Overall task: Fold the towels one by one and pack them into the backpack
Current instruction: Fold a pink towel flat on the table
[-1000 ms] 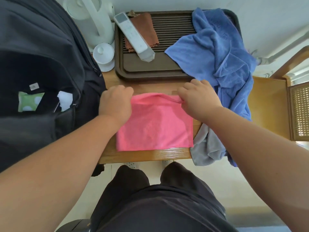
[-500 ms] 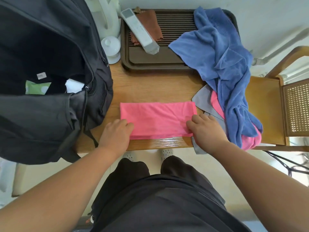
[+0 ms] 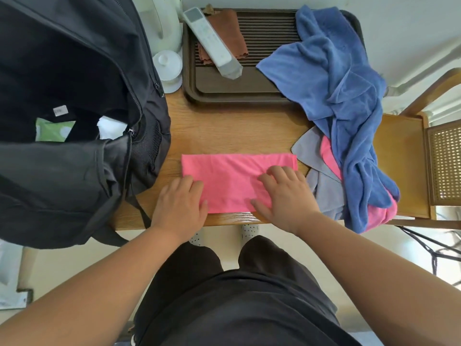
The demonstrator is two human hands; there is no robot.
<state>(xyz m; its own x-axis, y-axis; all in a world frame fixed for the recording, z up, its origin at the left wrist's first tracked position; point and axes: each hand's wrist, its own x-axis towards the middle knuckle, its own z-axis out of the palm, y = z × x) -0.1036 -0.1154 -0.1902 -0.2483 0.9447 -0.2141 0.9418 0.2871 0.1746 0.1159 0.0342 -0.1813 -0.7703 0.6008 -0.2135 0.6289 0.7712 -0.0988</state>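
While my left hand (image 3: 180,204) and right hand (image 3: 283,196) press flat and spread on the pink towel (image 3: 232,178), folded near the bench (image 3: 224,131) front beside the backpack (image 3: 74,116), I judge it soft, light, limp; best gripped at its short ends.

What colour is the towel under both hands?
Plain pink towel, folded flat on the table; the head view shows it.

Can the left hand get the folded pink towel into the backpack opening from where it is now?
Probably yes. The left hand rests flat on the pink towel at its end nearest the backpack, whose unzipped mouth gapes just beside it. Nothing lies between; only the bag's drooping front flap might need lifting.
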